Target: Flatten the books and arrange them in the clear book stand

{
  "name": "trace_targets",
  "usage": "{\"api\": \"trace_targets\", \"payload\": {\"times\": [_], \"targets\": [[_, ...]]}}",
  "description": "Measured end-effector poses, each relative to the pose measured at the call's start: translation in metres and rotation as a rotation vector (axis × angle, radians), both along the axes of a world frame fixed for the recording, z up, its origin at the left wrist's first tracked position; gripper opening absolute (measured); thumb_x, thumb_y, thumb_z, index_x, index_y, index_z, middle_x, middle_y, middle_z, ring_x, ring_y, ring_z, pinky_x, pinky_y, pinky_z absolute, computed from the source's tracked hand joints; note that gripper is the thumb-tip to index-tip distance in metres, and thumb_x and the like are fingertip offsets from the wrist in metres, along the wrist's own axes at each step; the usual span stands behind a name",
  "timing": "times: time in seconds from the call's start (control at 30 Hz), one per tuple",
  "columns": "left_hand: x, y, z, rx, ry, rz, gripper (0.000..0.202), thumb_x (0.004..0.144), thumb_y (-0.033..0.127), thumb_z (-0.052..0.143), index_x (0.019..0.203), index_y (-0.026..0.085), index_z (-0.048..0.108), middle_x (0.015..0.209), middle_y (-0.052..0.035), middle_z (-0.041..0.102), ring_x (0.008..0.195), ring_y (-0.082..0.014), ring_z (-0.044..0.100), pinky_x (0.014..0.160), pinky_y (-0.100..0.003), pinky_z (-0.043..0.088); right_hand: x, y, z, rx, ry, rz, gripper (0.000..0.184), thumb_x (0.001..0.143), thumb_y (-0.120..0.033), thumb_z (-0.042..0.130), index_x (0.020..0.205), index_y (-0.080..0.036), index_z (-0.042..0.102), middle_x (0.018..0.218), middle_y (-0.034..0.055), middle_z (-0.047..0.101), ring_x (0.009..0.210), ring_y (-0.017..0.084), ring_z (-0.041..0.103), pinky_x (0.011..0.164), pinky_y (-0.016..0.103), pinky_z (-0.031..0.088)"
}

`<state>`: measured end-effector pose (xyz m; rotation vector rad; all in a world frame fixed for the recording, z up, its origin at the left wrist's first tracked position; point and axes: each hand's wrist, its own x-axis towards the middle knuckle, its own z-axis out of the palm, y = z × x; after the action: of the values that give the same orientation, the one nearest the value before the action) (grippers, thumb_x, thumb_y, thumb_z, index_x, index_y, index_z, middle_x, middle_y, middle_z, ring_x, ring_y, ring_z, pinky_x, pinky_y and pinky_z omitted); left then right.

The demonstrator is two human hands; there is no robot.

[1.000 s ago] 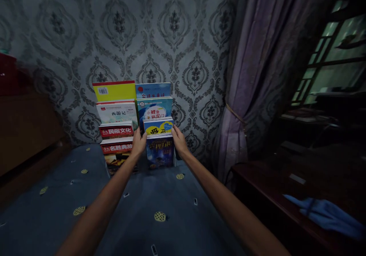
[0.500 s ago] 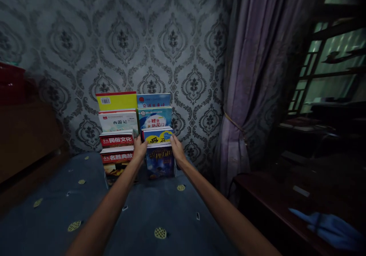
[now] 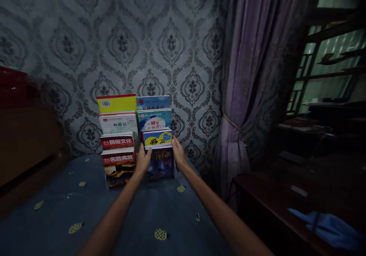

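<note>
Two columns of books stand in stepped tiers against the wall. At the front right is a dark blue book (image 3: pixel 160 168) with gold lettering. My left hand (image 3: pixel 143 160) is closed on its left edge, thumb at the front. On the opposite edge my right hand (image 3: pixel 178 155) grips it, fingers behind and out of sight. A blue-and-yellow book (image 3: pixel 157 137) rises just behind it, with a light blue book (image 3: pixel 154 119) further back. Left of my left hand are a red-topped book (image 3: pixel 118 168), another red book (image 3: pixel 117 142), a white book (image 3: pixel 118 123) and a yellow book (image 3: pixel 120 104).
The books stand on a dark blue patterned cloth (image 3: pixel 114 218). A brown cabinet (image 3: pixel 28 138) with a red container (image 3: pixel 13 86) is at left. To the right hang a purple curtain (image 3: pixel 237 96) and a dark red table (image 3: pixel 257 195) holding a blue cloth (image 3: pixel 326 227).
My left hand has slid down a little along the book's edge, its thumb now lower on the front. My right hand has barely moved. The view has shifted slightly.
</note>
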<state>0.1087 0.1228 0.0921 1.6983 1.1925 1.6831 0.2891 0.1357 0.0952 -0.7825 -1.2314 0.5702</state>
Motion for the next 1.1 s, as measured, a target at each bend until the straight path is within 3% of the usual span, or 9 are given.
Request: {"api": "trace_targets", "payload": {"times": [0.17,0.33,0.6,0.77,0.9,1.1], "targets": [[0.004,-0.007,0.005,0.007,-0.028,0.008,0.048,0.089,0.033,0.057,0.134,0.017,0.053,0.134,-0.0117,0.062,0.128,-0.0265,0.054,0.112,-0.040,0.038,-0.007,-0.001,0.002,-0.019,0.019,-0.007,0.062,0.088,-0.063,0.052,0.135,-0.023,0.060,0.141,0.0063,0.059,0.133,0.026,0.052,0.116,0.046,0.035],[0.001,-0.003,-0.002,0.006,-0.065,-0.049,0.053,0.089,0.036,0.057,0.138,0.017,0.051,0.139,-0.0125,0.059,0.131,-0.0274,0.052,0.113,-0.042,0.037,-0.013,-0.002,0.000,-0.040,0.028,-0.061,0.067,0.087,-0.065,0.050,0.137,-0.020,0.058,0.145,0.0082,0.055,0.137,0.027,0.048,0.117,0.048,0.032],[-0.005,-0.003,-0.005,-0.009,-0.055,-0.105,0.058,0.091,0.040,0.056,0.144,0.019,0.046,0.145,-0.0107,0.054,0.138,-0.0267,0.045,0.117,-0.041,0.033,-0.011,-0.008,0.010,-0.107,-0.047,-0.079,0.067,0.089,-0.065,0.046,0.136,-0.021,0.058,0.144,0.0085,0.056,0.135,0.027,0.049,0.116,0.045,0.033],[-0.003,-0.017,-0.024,-0.039,-0.047,-0.058,0.064,0.092,0.037,0.053,0.150,0.017,0.037,0.157,-0.0106,0.038,0.148,-0.0252,0.030,0.122,-0.040,0.022,-0.020,-0.024,-0.011,-0.129,-0.051,-0.183,0.070,0.090,-0.064,0.043,0.141,-0.017,0.052,0.151,0.0116,0.048,0.143,0.027,0.038,0.119,0.047,0.026],[0.003,-0.024,-0.038,0.005,-0.038,-0.079,0.066,0.092,0.033,0.050,0.153,0.018,0.031,0.157,-0.0094,0.037,0.148,-0.0247,0.028,0.122,-0.043,0.021,-0.025,-0.033,-0.035,-0.146,-0.059,-0.217,0.068,0.091,-0.062,0.041,0.142,-0.018,0.050,0.151,0.0116,0.048,0.143,0.026,0.038,0.119,0.046,0.026],[0.006,-0.024,-0.040,0.001,-0.030,-0.049,0.068,0.089,0.027,0.049,0.153,0.015,0.029,0.160,-0.0109,0.033,0.149,-0.0242,0.027,0.122,-0.042,0.021,-0.029,-0.030,-0.044,-0.131,-0.082,-0.261,0.069,0.091,-0.058,0.041,0.145,-0.015,0.045,0.153,0.0138,0.043,0.144,0.026,0.037,0.119,0.045,0.026]]}}
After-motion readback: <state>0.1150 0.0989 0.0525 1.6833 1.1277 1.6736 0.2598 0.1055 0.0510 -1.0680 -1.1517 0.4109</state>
